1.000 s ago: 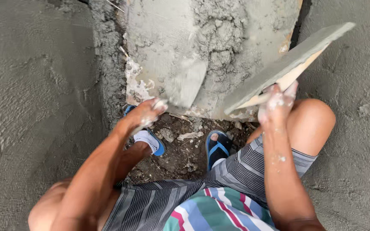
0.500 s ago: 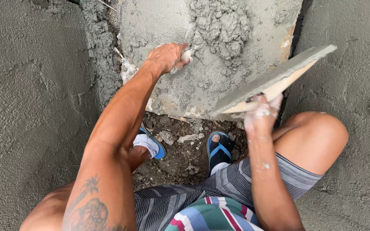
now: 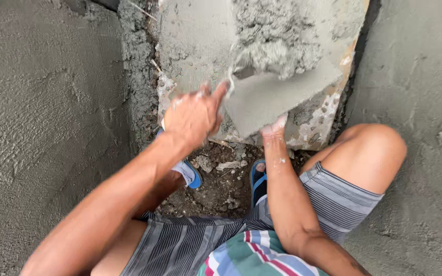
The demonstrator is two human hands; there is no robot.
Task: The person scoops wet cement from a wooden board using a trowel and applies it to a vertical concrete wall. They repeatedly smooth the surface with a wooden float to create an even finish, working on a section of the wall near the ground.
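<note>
Grey wet mortar (image 3: pixel 274 46), grey striped shorts (image 3: pixel 190 245), blue sandals (image 3: pixel 194 179)

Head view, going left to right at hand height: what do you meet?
Rough plastered wall → left hand → mortar-loaded board → right hand → bent knee → plastered wall on the right.

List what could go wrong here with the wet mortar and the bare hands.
1. The left hand works with a trowel in the mortar heap without gloves; wet mortar may irritate skin.
2. The right hand holds the loaded flat board at its lower edge; it might tip and spill.
3. Spilled mortar could land on the feet in open blue sandals.
</note>
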